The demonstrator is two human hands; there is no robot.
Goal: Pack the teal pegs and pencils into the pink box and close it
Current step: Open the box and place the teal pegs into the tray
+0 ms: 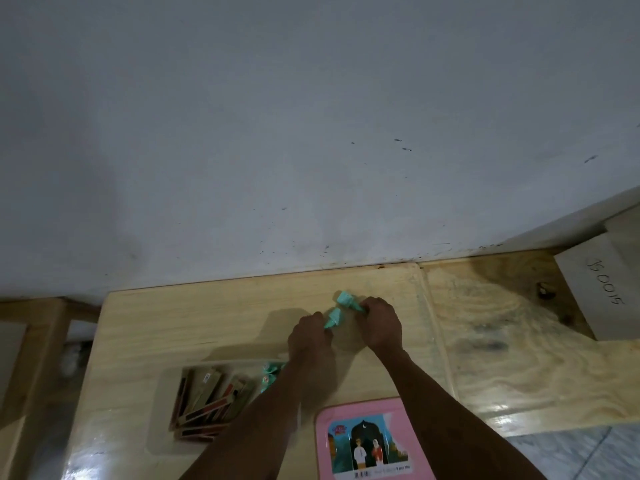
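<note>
On the wooden table point(214, 320), my left hand point(310, 336) pinches a teal peg point(333, 318) at its fingertips. My right hand point(379, 322) grips another teal peg point(348, 299) just beyond it. Both hands are close together near the table's far side. An open box point(221, 398) sits in front of the left forearm, holding pencil packs point(207, 396) on its left and several teal pegs point(268, 374) on its right, partly hidden by my arm. The pink lid point(367, 441) with a picture label lies flat at the near right.
A grey wall point(311, 133) rises right behind the table. A second plywood surface point(519, 341) adjoins on the right, carrying a grey block point(602, 289) with handwritten numbers. A wooden frame point(45, 327) stands at the left.
</note>
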